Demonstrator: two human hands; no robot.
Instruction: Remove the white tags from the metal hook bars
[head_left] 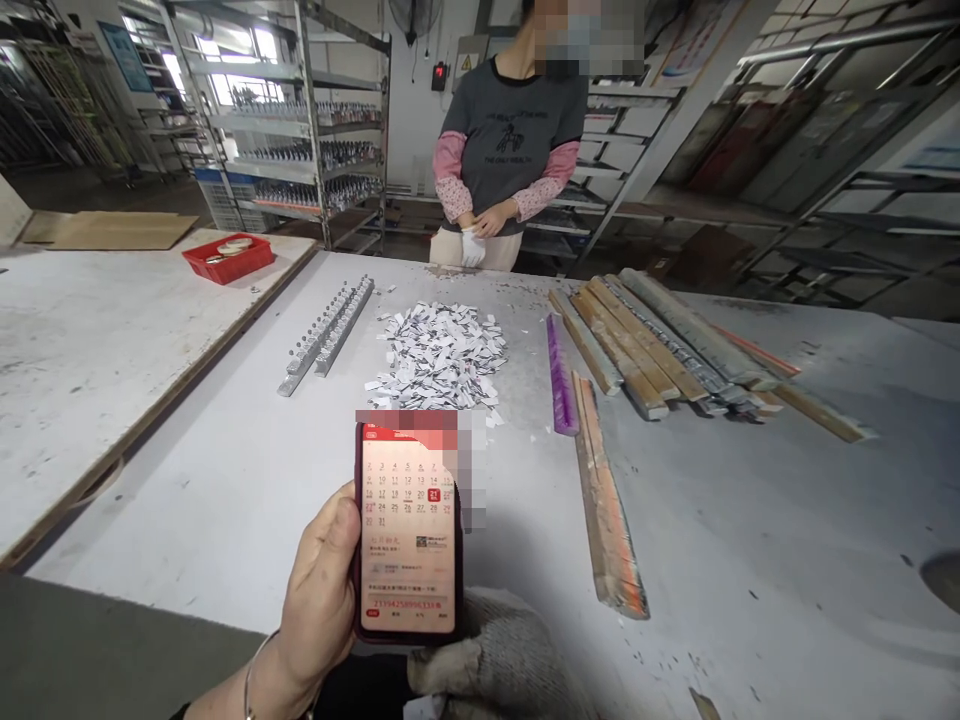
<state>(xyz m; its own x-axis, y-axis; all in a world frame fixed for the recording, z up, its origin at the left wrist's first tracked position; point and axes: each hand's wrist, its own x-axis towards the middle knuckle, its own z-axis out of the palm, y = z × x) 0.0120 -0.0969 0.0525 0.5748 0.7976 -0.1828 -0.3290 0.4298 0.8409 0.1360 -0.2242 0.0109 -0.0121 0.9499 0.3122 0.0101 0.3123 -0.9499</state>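
A phone [409, 540] with a calendar on its lit screen stands upright in my bare left hand [319, 580], the thumb along its left edge and a bracelet at the wrist. Just below and right of the phone is my right hand [502, 650] in a grey-white knit glove, its fingers bent near the phone's bottom corner. A small pale piece [424, 708] shows under the gloved fingers; whether they grip it is unclear. Beyond the phone, a heap of small white pieces [442, 355] lies on the white table [225, 480].
Two studded metal strips [330, 335] lie left of the heap. To the right are a purple bar [561, 375], an orange-streaked bar [607, 500] and several wooden bars [637, 350]. A red tray [229, 260] sits back left. A person [510, 140] stands across the table, hands together.
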